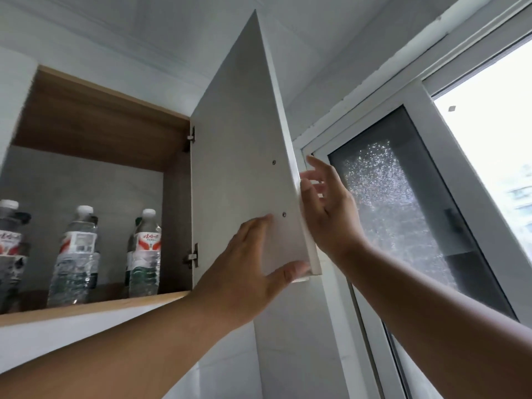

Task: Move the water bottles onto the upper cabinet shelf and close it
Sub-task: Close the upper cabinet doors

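Frosted, speckled glass fills the window (pixel 403 214) at right, beside an open wall cabinet (pixel 95 122) lined in wood grain. Three clear, ribbed plastic water bottles (pixel 76 254) with white caps stand upright on its shelf (pixel 86 308). Its flat, matte white door (pixel 241 156) stands ajar. Against the door's inner face lies the left hand (pixel 253 272), spread flat, thumb hooked under the bottom corner. Past the door's free edge, the right hand (pixel 328 208) is loosely open; whether its fingers touch the edge is unclear.
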